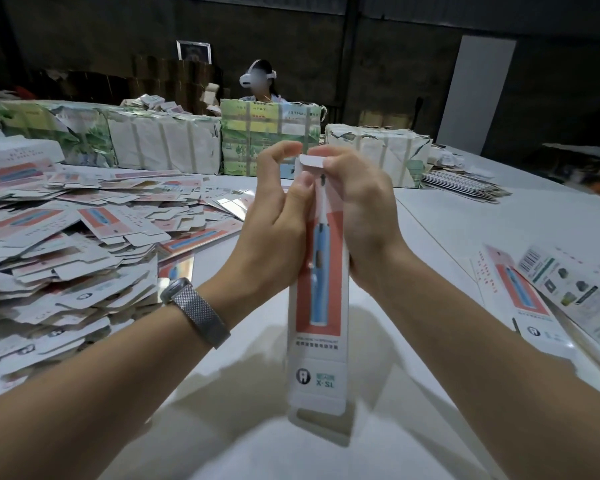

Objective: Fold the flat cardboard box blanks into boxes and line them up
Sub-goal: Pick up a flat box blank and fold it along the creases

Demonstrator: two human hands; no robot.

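While the white table (465,237) takes up most of the room down here, the action is right over its near edge: a long narrow box (321,306) held up in the air, long axis running pretty much straight away from the person, near end open and pointing back at them, far end tipped up. The left hand (274,216) has its fingers curled round the left side near the far end, thumb pressed on the printed face (there's a mesh-band watch (196,311) on that wrist). The right hand (361,206) grips the right side, its fingertips pinching the little end flap (310,161).

Off to the right lie two finished boxes (551,292) side by side. On the left, a big messy heap of flat blanks (66,244). Further back, a row of paper-wrapped bundles (174,143) across the table, then another person (258,81) wearing a white headset, dark walls behind.
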